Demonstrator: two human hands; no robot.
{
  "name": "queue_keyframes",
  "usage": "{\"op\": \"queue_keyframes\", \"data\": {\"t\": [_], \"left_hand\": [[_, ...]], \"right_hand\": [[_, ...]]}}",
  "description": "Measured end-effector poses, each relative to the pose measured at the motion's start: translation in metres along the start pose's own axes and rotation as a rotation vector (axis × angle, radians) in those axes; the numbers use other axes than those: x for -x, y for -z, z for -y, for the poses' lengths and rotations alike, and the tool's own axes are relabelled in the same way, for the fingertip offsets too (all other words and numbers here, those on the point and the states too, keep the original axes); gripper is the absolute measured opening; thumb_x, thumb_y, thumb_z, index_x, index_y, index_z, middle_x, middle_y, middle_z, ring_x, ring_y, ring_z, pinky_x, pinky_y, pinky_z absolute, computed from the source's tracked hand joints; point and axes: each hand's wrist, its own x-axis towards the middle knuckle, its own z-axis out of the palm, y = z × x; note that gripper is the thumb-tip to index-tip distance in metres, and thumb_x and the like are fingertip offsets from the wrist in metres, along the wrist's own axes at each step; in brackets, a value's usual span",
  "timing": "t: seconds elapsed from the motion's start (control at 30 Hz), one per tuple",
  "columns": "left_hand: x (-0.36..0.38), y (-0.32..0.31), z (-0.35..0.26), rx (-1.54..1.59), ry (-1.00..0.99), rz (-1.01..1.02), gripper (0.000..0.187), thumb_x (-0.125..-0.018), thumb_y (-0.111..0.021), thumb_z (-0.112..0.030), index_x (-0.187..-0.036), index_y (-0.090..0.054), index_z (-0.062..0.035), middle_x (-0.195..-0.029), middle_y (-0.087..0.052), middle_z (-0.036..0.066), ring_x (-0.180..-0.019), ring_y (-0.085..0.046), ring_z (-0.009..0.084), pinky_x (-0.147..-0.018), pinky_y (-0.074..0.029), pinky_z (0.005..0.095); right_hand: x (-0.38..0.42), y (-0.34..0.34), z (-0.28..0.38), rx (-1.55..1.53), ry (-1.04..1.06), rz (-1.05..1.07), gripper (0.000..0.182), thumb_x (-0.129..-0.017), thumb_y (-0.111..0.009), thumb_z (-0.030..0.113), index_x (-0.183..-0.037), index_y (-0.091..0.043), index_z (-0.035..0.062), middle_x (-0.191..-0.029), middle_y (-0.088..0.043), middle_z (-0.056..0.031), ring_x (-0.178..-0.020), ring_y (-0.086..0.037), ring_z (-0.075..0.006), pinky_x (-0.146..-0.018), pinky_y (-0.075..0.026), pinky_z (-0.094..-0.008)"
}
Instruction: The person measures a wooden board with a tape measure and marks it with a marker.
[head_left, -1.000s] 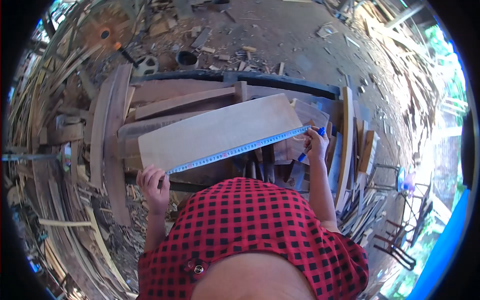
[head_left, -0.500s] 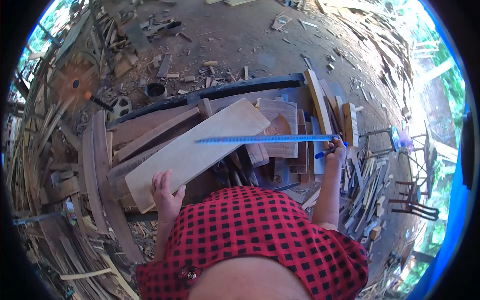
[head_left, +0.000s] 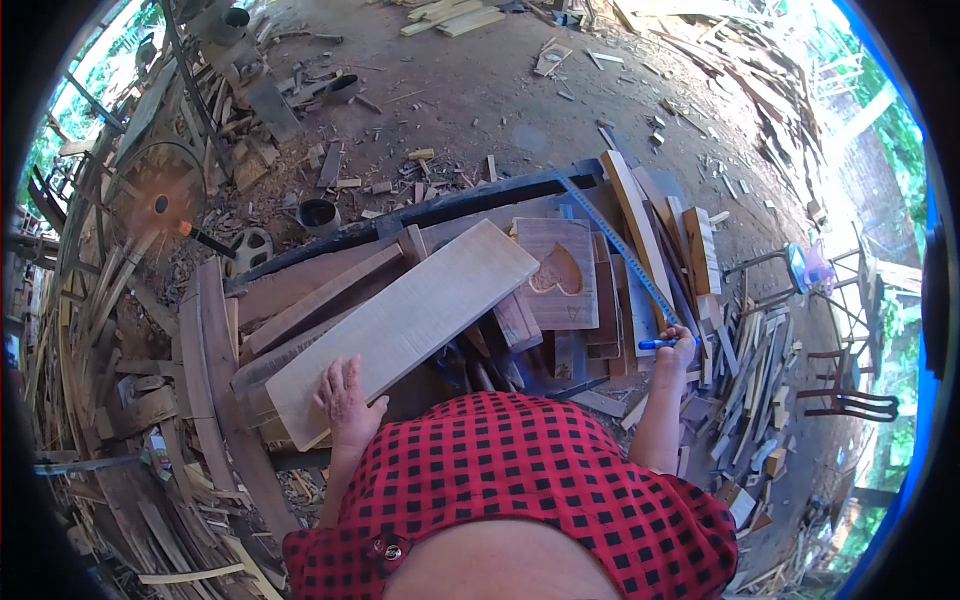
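Note:
A pale, smooth wooden board (head_left: 405, 325) lies slantwise across the pile on the workbench. My left hand (head_left: 350, 405) rests on its lower left end, fingers spread. In my right hand (head_left: 678, 348) are a blue tape measure blade (head_left: 630, 258) and a blue pen (head_left: 655, 344), both gripped by closed fingers. The tape blade runs up and to the left from that hand, over the wood on the right, apart from the pale board. Beside the board sits a square wooden block (head_left: 556, 312) with a heart-shaped hollow.
Upright planks (head_left: 640, 235) lean at the bench's right side. Long beams (head_left: 215, 370) stand at its left. Heaps of offcuts (head_left: 750, 390) cover the ground to the right, near a chair (head_left: 850, 390). A round metal can (head_left: 318, 214) sits beyond the bench.
The tape blade has swung off the pale board and now points away up and left. My right hand has moved down slightly. My left hand stays on the board.

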Motion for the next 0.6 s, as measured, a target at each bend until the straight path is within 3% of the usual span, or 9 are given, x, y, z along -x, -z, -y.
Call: {"op": "queue_keyframes", "data": {"t": [0.17, 0.23, 0.33, 0.4, 0.53, 0.6], "left_hand": [[-0.004, -0.005, 0.003, -0.049, -0.014, -0.031, 0.088, -0.061, -0.079, -0.031, -0.137, -0.037, -0.0175, -0.137, -0.035, 0.013, -0.131, -0.029, 0.0324, -0.102, -0.023, 0.0539], [-0.005, -0.005, 0.004, -0.055, -0.014, -0.041, 0.088, -0.061, -0.080, -0.032, -0.137, -0.037, -0.0177, -0.137, -0.035, 0.012, -0.131, -0.029, 0.0325, -0.102, -0.023, 0.0539], [-0.005, -0.002, 0.002, -0.077, -0.017, -0.045, 0.090, -0.060, -0.080, -0.033, -0.137, -0.037, -0.0180, -0.138, -0.034, 0.012, -0.131, -0.028, 0.0327, -0.102, -0.023, 0.0540], [-0.005, -0.001, 0.001, -0.091, -0.015, -0.041, 0.090, -0.060, -0.081, -0.033, -0.137, -0.037, -0.0182, -0.138, -0.034, 0.011, -0.132, -0.028, 0.0327, -0.102, -0.023, 0.0542], [-0.007, 0.000, -0.001, -0.115, -0.006, -0.015, 0.092, -0.059, -0.081, -0.034, -0.138, -0.036, -0.0191, -0.138, -0.033, 0.011, -0.133, -0.026, 0.0323, -0.101, -0.023, 0.0557], [-0.008, 0.000, -0.001, -0.129, 0.005, -0.004, 0.093, -0.060, -0.081, -0.034, -0.138, -0.035, -0.0195, -0.138, -0.033, 0.011, -0.133, -0.026, 0.0320, -0.101, -0.023, 0.0562]], "right_hand": [[0.031, 0.004, -0.022, 0.210, -0.002, 0.048, 0.008, -0.070, -0.055, -0.003, -0.071, -0.049, 0.0030, -0.064, -0.055, -0.0080, -0.045, -0.049, -0.0143, -0.042, -0.042, -0.0268], [0.050, 0.004, -0.033, 0.153, -0.027, 0.038, 0.010, -0.070, -0.054, -0.005, -0.072, -0.050, 0.0039, -0.063, -0.055, -0.0089, -0.045, -0.051, -0.0144, -0.039, -0.041, -0.0251], [0.079, 0.007, -0.046, 0.386, -0.002, 0.024, 0.010, -0.073, -0.057, -0.001, -0.079, -0.052, 0.0051, -0.063, -0.056, -0.0083, -0.046, -0.052, -0.0141, -0.040, -0.042, -0.0249], [0.088, 0.012, -0.054, 0.551, 0.137, 0.140, 0.011, -0.074, -0.058, -0.001, -0.080, -0.051, 0.0061, -0.063, -0.057, -0.0084, -0.047, -0.053, -0.0145, -0.040, -0.042, -0.0247], [0.098, 0.009, -0.048, 0.616, 0.113, 0.169, 0.013, -0.074, -0.060, -0.001, -0.080, -0.051, 0.0071, -0.061, -0.055, -0.0072, -0.043, -0.052, -0.0148, -0.036, -0.040, -0.0258], [0.097, 0.008, -0.043, 0.815, 0.128, 0.185, 0.015, -0.075, -0.062, 0.002, -0.081, -0.050, 0.0077, -0.058, -0.053, -0.0049, -0.039, -0.050, -0.0150, -0.033, -0.036, -0.0267]]}}
